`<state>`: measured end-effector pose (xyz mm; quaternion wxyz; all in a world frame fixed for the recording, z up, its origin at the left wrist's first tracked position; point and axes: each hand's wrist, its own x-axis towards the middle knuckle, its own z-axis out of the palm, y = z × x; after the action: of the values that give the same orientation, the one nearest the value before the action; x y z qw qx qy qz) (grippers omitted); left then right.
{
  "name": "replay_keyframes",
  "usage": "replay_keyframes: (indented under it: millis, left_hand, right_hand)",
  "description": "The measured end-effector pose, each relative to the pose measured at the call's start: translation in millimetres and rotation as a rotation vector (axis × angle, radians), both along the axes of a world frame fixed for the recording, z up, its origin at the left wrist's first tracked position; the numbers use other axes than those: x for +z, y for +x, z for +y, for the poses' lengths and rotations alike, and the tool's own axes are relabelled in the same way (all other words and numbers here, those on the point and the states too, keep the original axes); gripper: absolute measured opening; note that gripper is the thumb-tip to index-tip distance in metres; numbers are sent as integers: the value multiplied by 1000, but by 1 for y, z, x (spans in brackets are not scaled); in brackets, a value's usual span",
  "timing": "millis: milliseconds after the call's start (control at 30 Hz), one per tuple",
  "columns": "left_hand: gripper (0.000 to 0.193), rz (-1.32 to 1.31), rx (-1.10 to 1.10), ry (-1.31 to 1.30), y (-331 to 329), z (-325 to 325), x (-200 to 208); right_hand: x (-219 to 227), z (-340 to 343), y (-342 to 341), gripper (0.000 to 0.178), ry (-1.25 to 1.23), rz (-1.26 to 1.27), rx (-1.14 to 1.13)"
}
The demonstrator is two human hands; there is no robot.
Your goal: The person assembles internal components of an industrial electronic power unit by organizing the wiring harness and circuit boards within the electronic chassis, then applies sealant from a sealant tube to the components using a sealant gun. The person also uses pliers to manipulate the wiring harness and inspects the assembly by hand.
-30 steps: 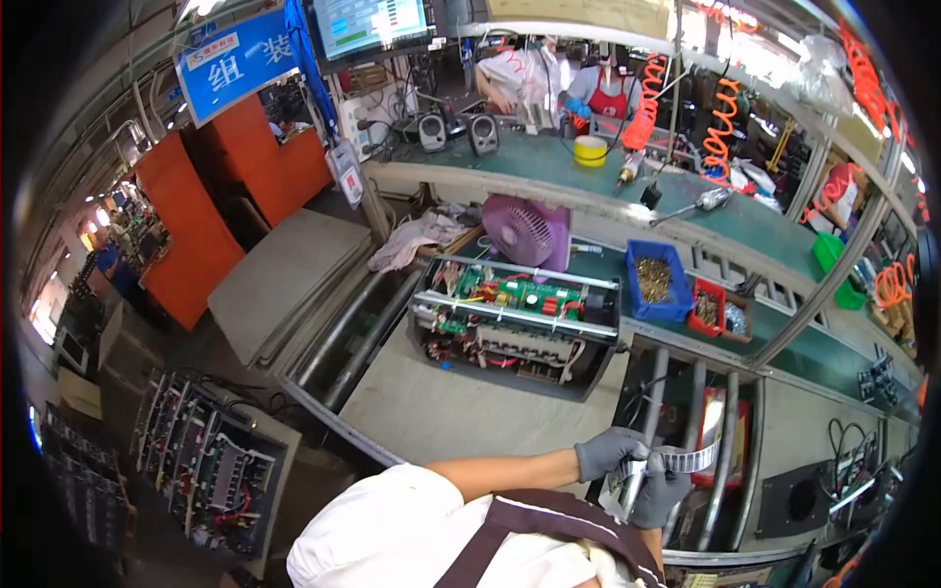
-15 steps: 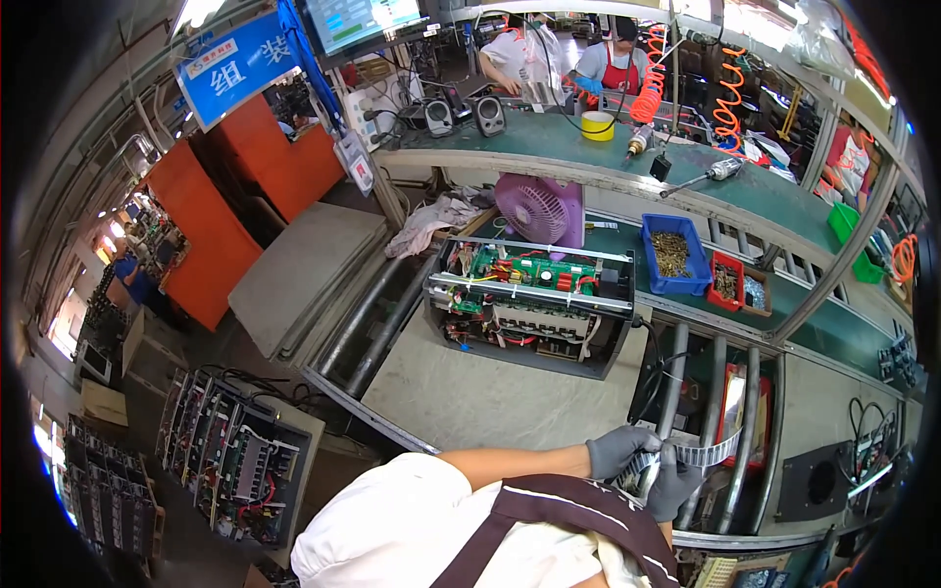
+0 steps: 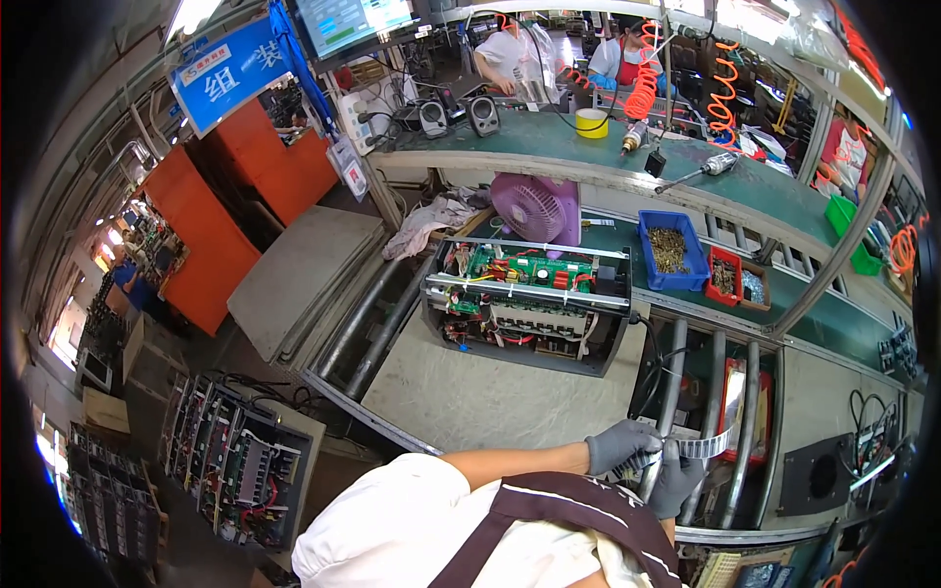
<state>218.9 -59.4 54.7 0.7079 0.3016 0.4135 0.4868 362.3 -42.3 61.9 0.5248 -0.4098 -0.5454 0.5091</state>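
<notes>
My left hand (image 3: 618, 447) and my right hand (image 3: 674, 482), both in grey gloves, meet over the metal rollers at the near right. Between their closed fingers runs a curling strip of silvery labels (image 3: 708, 448). One end of it loops up to the right of my right hand, and another part hangs below my left hand. Beyond my hands, an electronic unit with its casing open (image 3: 529, 294) stands on a grey board (image 3: 480, 392); green circuit boards and red wires show inside it.
Behind the unit stand a purple fan (image 3: 534, 208), a blue bin of brass-coloured hardware (image 3: 672, 257) and a red bin (image 3: 723, 276). Power drivers (image 3: 704, 169) lie on the green shelf above. A black panel (image 3: 816, 480) lies at right. More opened units (image 3: 240, 465) stand lower left.
The label strip's loose loop has shifted and curls up more at its right end. My hands stay nearly in place, still gripping it. The view has tilted slightly.
</notes>
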Motion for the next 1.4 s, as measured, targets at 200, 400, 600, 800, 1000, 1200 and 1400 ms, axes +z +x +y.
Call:
replay_keyframes:
  millis: [200, 400, 600, 800, 1000, 1200, 1400]
  left_hand:
    - [19, 18, 36, -32, 6, -8, -2]
    - [15, 79, 63, -22, 5, -7, -2]
    - [22, 139, 42, -133, -13, -2, 22]
    - [25, -94, 98, -166, -4, 10, 18]
    - [21, -308, 184, -122, -1, 18, 10]
    - [17, -319, 298, -138, -4, 28, 17]
    - [13, -274, 404, -120, -19, 33, 7]
  right_hand:
    - [2, -6, 2, 12, -47, 42, 21]
    - [18, -13, 0, 15, -172, 160, 11]
    - [-2, 15, -11, 23, -418, 405, 115]
    - [-11, 15, 4, 45, -389, 401, 116]
    - [-14, -3, 15, 45, -252, 174, 150]
    - [-22, -10, 9, 33, -398, 74, 384]
    - [-35, -9, 9, 22, -484, 196, 445]
